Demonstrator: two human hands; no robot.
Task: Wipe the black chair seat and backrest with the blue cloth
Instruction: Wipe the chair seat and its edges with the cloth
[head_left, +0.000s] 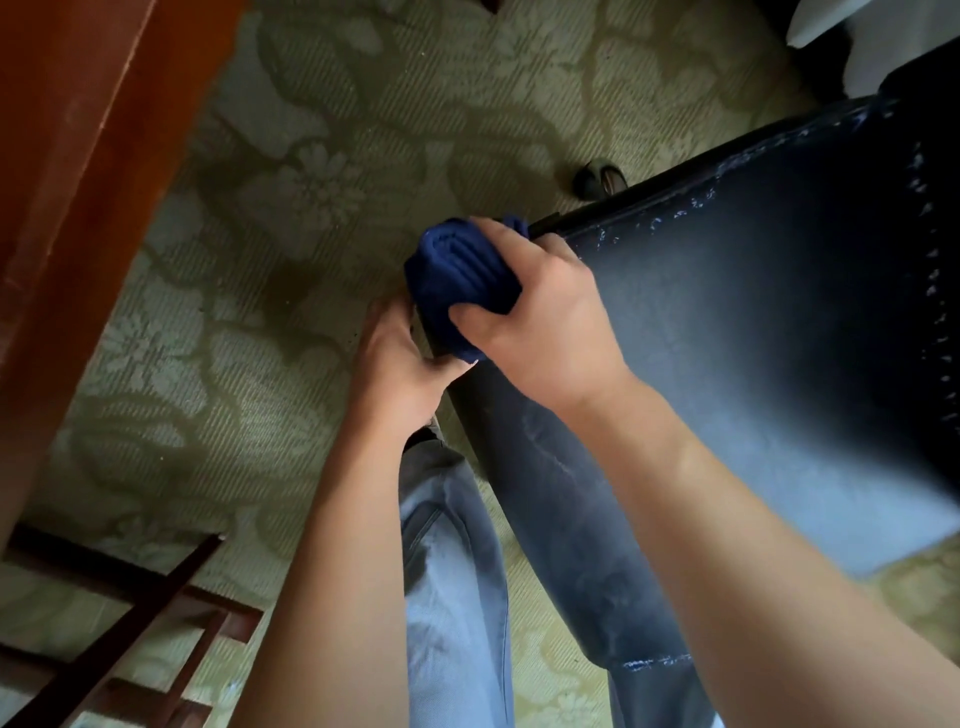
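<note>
The right hand (540, 312) is gripping the bunched blue cloth (460, 275), pressing it onto the near corner of the black chair (753, 312). The left hand (400, 364) is curling its fingers around the chair's edge just beside the cloth, above the patterned carpet (311, 182).

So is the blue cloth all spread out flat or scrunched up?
Scrunched up. The blue cloth is bunched into a thick wad with rolled folds showing, gripped by the right hand at the chair's corner.

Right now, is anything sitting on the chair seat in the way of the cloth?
Nothing visible. The right hand grips the blue cloth at the corner of the black chair seat, whose visible surface is bare.
</note>
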